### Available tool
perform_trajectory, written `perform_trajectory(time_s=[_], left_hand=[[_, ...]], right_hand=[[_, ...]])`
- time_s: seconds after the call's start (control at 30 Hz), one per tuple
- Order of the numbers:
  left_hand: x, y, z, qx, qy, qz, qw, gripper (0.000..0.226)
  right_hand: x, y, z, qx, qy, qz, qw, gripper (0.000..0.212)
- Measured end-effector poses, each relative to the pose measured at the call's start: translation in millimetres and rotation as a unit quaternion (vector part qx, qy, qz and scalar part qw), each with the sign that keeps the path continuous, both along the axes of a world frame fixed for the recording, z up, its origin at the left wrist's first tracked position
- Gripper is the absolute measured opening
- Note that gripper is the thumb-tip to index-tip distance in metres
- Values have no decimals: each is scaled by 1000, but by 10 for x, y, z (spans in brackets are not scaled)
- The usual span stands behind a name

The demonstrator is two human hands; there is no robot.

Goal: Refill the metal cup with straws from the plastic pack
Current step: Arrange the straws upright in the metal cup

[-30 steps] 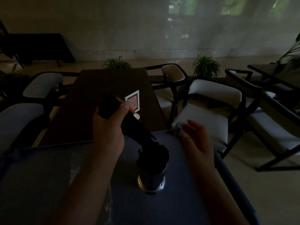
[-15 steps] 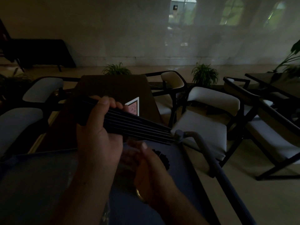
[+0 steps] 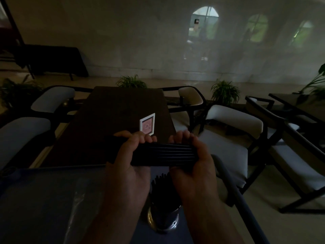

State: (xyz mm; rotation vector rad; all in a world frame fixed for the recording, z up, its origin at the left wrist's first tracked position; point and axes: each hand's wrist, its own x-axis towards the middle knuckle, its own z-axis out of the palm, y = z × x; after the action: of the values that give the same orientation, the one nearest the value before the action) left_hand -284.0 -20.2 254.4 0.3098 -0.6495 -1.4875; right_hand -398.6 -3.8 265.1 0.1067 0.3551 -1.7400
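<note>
A bundle of black straws (image 3: 163,154) lies level in the air above the metal cup (image 3: 164,219). My left hand (image 3: 130,166) grips its left part with fingers curled over the top. My right hand (image 3: 191,164) grips its right end the same way. The metal cup stands on a dark blue surface (image 3: 44,199) between my wrists, with black straws standing in it. A clear plastic pack (image 3: 77,206) lies flat on that surface to the left of my left forearm; the dim light hides its contents.
Beyond the blue surface stands a dark wooden table (image 3: 112,124) with a small white-framed card (image 3: 147,125) on it. Cushioned chairs (image 3: 232,138) flank it on both sides. A rail (image 3: 233,196) runs along the surface's right edge. Potted plants (image 3: 225,92) stand behind.
My left hand swung the straw bundle from pointing down into the cup to level. My right hand came up from beside the cup and took hold of the bundle's right end.
</note>
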Motion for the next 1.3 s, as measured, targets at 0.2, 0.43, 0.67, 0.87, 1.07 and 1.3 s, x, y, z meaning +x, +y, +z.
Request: perform_trajectory(time_s=[0.2, 0.43, 0.67, 0.87, 1.07, 1.3], left_hand=[[-175, 186, -16, 10, 30, -77, 997, 20], [-230, 360, -321, 230, 110, -181, 950, 52], [-230, 310, -480, 333, 64, -181, 923, 23], [-182, 246, -585, 362, 103, -189, 907, 27], [-231, 282, -626, 342, 53, -207, 915, 26], [-338, 285, -621, 339, 38, -172, 924, 26]], right_hand=[[-219, -10, 81, -47, 41, -49, 997, 24], [-423, -22, 213, -87, 335, -145, 927, 15], [-307, 76, 301, -100, 523, -114, 839, 18], [-115, 126, 140, -94, 560, -112, 816, 30], [-66, 134, 63, -54, 556, -59, 827, 15], [-73, 137, -85, -93, 558, -90, 819, 19]])
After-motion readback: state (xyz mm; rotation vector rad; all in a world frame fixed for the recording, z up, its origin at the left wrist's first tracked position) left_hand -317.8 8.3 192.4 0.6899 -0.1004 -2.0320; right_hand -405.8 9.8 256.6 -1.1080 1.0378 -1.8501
